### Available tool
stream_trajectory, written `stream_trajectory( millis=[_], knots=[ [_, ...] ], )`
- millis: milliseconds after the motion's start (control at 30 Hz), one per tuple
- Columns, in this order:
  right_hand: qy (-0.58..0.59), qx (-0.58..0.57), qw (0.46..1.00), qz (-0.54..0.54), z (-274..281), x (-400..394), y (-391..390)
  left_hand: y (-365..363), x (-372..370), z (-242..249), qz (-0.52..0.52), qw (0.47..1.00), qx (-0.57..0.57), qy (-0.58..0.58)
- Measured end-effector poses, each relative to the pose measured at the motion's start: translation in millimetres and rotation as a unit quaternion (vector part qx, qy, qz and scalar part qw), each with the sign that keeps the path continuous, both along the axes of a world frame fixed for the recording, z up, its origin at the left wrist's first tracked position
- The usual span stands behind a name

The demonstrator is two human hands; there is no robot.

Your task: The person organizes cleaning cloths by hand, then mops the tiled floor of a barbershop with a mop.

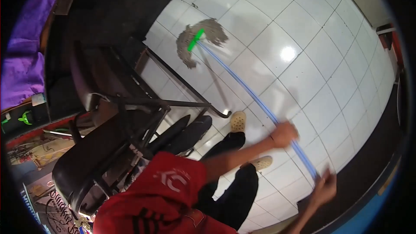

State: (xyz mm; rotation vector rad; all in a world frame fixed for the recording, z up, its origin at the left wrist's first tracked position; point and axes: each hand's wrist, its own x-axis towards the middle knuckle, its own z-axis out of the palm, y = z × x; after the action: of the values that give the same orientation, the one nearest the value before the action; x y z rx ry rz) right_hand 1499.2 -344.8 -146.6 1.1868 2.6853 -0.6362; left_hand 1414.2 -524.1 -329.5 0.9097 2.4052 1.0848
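Observation:
A mop with a long light-blue handle, a bright green clamp and grey, wet-looking strands slants across the white floor. Its strands lie spread on the tiles at the far end. My left hand is closed around the lower part of the handle as seen in the view. Near the handle's end, my right hand is closed on it too, somewhat blurred, with part of its grip hidden.
A dark metal-framed chair stands on the left, its black bars reaching toward the mop head. Purple cloth hangs at far left. My feet, in beige clogs, stand on the tiled floor. A pale box-like object is at upper right.

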Motion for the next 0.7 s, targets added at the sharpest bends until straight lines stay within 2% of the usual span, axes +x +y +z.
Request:
stream_trajectory(
  millis=[33, 67, 100, 133, 167, 200, 233, 267, 333, 400, 433, 467, 500, 533, 567, 600, 633, 667, 700],
  knots=[
    [0.09, -0.114, 0.98, 0.137, -34, -20, -23, -47, -26, -23, 0.125, 0.977, 0.129, 0.114],
    [0.076, -0.232, 0.963, 0.111, -45, -56, -74, -101, -53, -41, 0.155, 0.972, 0.103, 0.145],
    [0.021, -0.254, 0.95, 0.183, -46, -85, -122, -160, -70, -53, 0.184, 0.97, 0.059, 0.148],
    [0.1, -0.27, 0.921, 0.264, -77, -90, -167, -206, -80, -45, 0.232, 0.928, -0.163, 0.241],
    [0.141, -0.301, 0.887, 0.32, -99, -95, -215, -252, -79, -30, 0.357, 0.92, -0.052, 0.152],
    [0.137, -0.402, 0.844, 0.329, -116, -95, -264, -296, -76, -39, 0.378, 0.859, -0.246, 0.242],
    [0.148, -0.328, 0.864, 0.353, -121, -81, -309, -313, -68, -18, 0.358, 0.833, -0.387, 0.168],
    [-0.017, -0.328, 0.871, 0.365, -104, -79, -331, -322, -55, 2, 0.333, 0.782, -0.519, 0.091],
    [-0.082, -0.362, 0.879, 0.299, -109, -44, -321, -318, -29, -8, 0.298, 0.785, -0.54, 0.061],
    [-0.149, -0.348, 0.876, 0.3, -116, -8, -258, -283, 3, -57, 0.21, 0.808, -0.551, 0.025],
    [0.08, -0.345, 0.892, 0.282, -148, 38, -225, -257, 18, -78, 0.154, 0.822, -0.548, 0.028],
    [-0.024, -0.411, 0.887, 0.209, -122, 45, -177, -219, 44, -84, 0.086, 0.872, -0.477, 0.072],
    [0.045, -0.393, 0.898, 0.191, -127, 80, -130, -176, 58, -68, 0.002, 0.933, -0.359, 0.032],
    [0.029, -0.412, 0.902, 0.123, -87, 84, -88, -127, 57, -24, -0.042, 0.979, -0.189, -0.069],
    [-0.018, -0.315, 0.948, 0.046, -69, 120, -44, -90, 77, -19, -0.061, 0.992, -0.086, -0.067],
    [0.009, -0.298, 0.954, -0.034, -50, 157, 6, -47, 84, 15, -0.096, 0.983, -0.012, -0.159],
    [-0.04, -0.202, 0.96, -0.19, -7, 183, 50, -3, 112, 23, -0.109, 0.981, 0.025, -0.157],
    [0.224, -0.129, 0.937, -0.233, 7, 221, 85, 36, 130, 49, -0.125, 0.974, 0.073, -0.173],
    [0.24, -0.036, 0.823, -0.513, 60, 179, 72, 72, 148, 76, -0.12, 0.966, 0.112, -0.2]
  ],
)
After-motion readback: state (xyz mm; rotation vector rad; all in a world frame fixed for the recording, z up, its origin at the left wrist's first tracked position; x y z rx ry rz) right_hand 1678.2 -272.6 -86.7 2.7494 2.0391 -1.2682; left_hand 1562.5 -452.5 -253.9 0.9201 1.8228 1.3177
